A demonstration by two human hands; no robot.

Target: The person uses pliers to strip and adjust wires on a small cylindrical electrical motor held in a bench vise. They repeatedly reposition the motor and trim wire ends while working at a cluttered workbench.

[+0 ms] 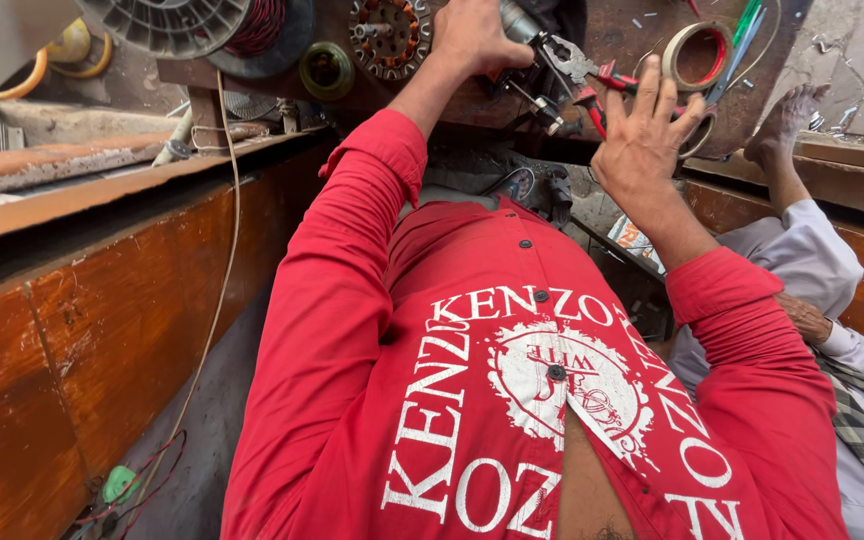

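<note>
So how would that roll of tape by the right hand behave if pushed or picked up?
The tape roll is a hollow ring lying flat on the wooden bench, so it would probably slide rather than roll. It looks light for its size. The right hand, open just beside it, could likely lift it easily.

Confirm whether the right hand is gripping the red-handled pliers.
No: the right hand is spread open with fingers splayed beside the red-handled pliers, not closed around them.

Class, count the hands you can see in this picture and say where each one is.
3. The left hand grips a metal tool at the top; the right hand spreads open beside red-handled pliers; another person's hand rests on the bench, far right. Others may be hidden.
</note>
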